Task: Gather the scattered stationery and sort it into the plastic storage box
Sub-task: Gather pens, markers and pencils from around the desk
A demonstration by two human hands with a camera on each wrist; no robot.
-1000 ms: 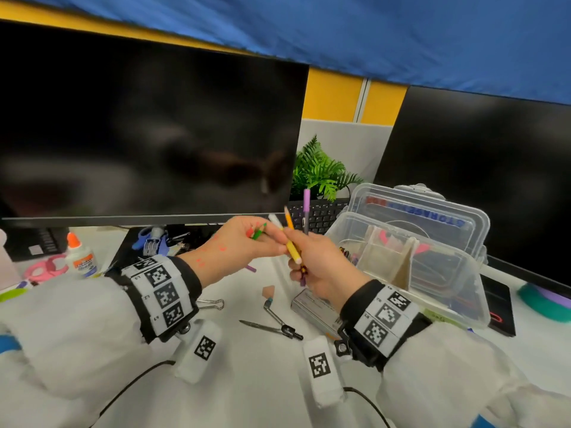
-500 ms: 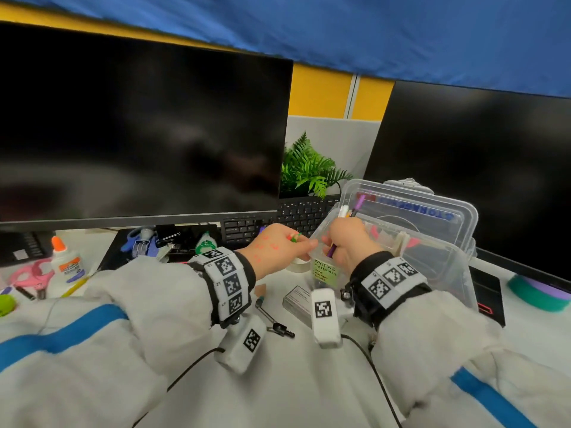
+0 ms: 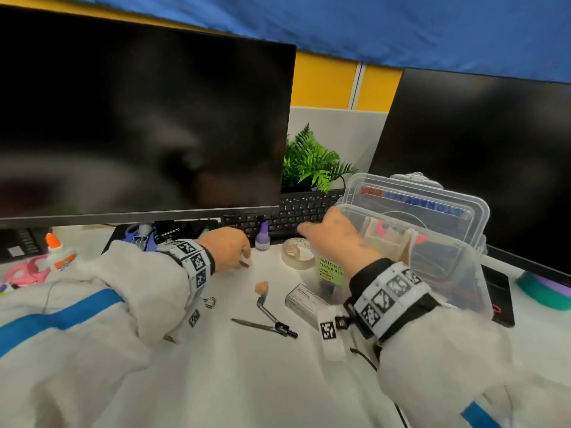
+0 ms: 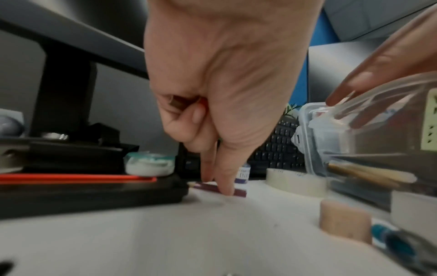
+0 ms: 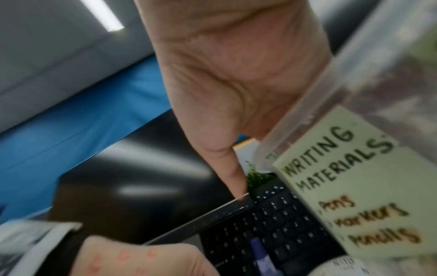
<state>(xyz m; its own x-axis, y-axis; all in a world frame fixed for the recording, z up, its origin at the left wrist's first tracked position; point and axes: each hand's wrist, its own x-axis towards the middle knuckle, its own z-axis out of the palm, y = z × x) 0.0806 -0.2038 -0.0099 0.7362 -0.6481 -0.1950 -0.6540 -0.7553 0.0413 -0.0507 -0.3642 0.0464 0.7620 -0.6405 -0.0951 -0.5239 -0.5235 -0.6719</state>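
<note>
The left hand (image 3: 230,247) reaches down to the white tabletop (image 3: 247,366), two fingers (image 4: 227,179) pressing a short dark-red pencil (image 4: 217,187) that lies flat just before the black monitor base — probably to pin it for a pinch; the other fingers are curled round some small dark piece, too blurred to name. The right hand (image 3: 335,239) hovers over the near corner of the clear plastic storage box (image 3: 457,291), fingers extended and empty, beside its green "WRITING MATERIALS" label (image 3: 331,271); the box stands open so sorted pieces can drop in. Half a second ago the right hand clutched a purple marker and pens at the box — now they are gone from it, presumably inside; the left hand, then beside the right, has dropped to the tabletop.
</note>
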